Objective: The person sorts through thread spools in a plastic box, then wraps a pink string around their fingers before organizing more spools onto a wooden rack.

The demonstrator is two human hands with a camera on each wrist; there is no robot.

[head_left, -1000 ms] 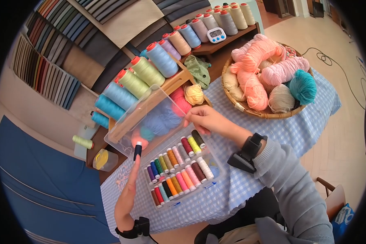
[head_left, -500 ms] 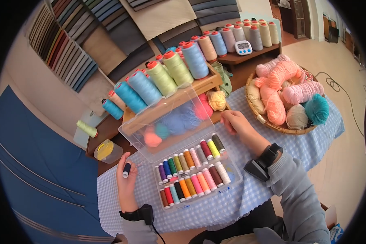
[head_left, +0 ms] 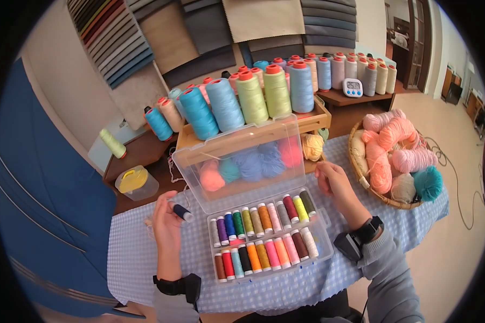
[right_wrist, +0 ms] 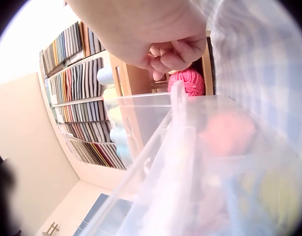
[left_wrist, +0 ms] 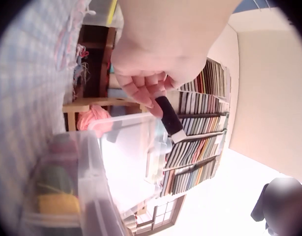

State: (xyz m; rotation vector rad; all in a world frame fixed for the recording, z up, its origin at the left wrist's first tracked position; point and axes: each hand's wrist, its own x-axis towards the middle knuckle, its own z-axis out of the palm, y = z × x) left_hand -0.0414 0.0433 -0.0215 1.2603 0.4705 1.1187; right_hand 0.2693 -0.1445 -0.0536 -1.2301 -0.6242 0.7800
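Note:
A spool of dark navy thread (head_left: 182,212) with white ends is pinched by my left hand (head_left: 167,218), left of the case. In the left wrist view the spool (left_wrist: 170,118) juts out from the fingertips. My right hand (head_left: 337,189) hovers off the right side of the raised lid, its fingers curled in. Nothing shows between those fingers (right_wrist: 173,56) in the right wrist view. Between the hands lies a clear plastic case (head_left: 328,218), lid (head_left: 199,202) raised, with two rows of thread spools (head_left: 253,257) in many colours.
A wicker basket (head_left: 361,180) of yarn skeins stands at the right. Behind the lid is a wooden rack (head_left: 318,121) with large thread cones (head_left: 226,105) on top and yarn balls below. A yellow-lidded tub (head_left: 145,188) sits at the left; a timer (head_left: 353,88) is farther back.
My left hand with the navy spool has drawn back from beside the lid, and the spool has tipped from upright to slanted. The right hand stays curled at the lid's right. The head view has turned.

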